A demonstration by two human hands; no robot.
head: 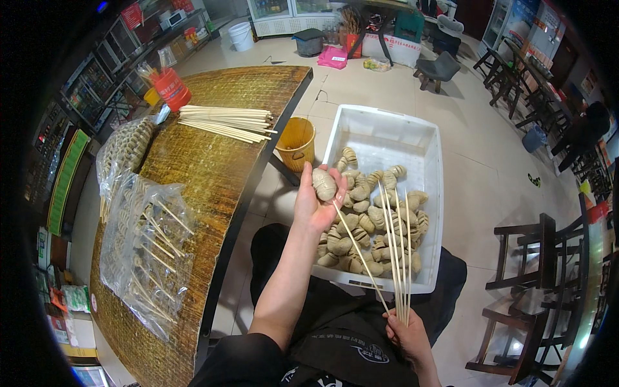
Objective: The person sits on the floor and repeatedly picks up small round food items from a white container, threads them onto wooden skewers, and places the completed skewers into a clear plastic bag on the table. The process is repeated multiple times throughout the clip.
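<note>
In the palm of my left hand (312, 208) rests a pale, ridged food piece (324, 185), with the fingers curled around its sides. My right hand (408, 331) grips several long wooden skewers (397, 251) by their lower ends. One skewer (360, 254) slants apart from the others, its tip close to the piece in my left palm. Under both hands a white plastic crate (391, 123) sits at my lap, holding a heap of similar greyish-beige sliced pieces (367, 222).
On the wooden table (208, 193) at left lie loose skewers (225, 123), a clear bag of skewered pieces (145, 251), another full bag (128, 145) and a red container (171, 89). A yellow bin (296, 142) stands between table and crate. Dark wooden stools (522, 251) are at right.
</note>
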